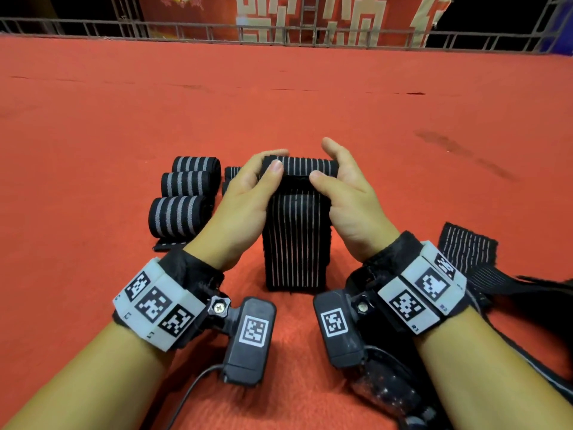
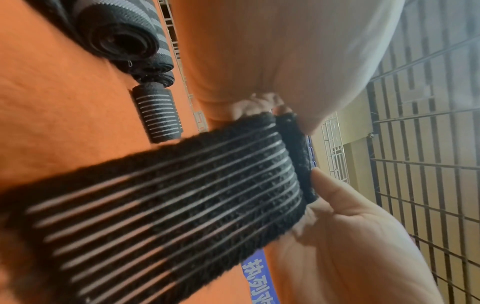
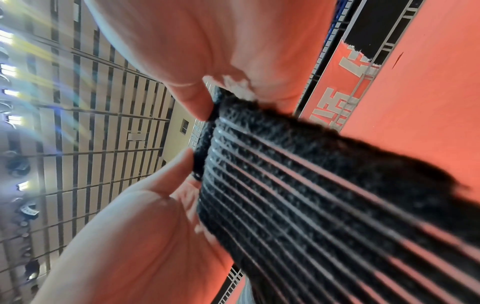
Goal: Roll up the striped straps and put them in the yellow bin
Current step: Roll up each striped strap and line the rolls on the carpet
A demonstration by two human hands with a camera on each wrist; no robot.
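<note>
Both hands on one thin-striped strap, mid-carpet on the red carpet. Left hand pinches the left end of the started roll, thumb on top, fingers curled behind. Right hand pinches the right end the same way. The unrolled tail runs flat back toward the person.

Head view only: three finished wide-striped rolls stacked in a row just left of the left hand, another loose strap lying right of the right wrist, metal railing and red banner at the far carpet edge. No yellow bin in any view.

Left wrist view adds: a finished thin-striped roll on the carpet beyond the strap, mostly hidden behind the left hand in the head view.

Right wrist view: thumb against the roll's edge, strap close up, blurred.
</note>
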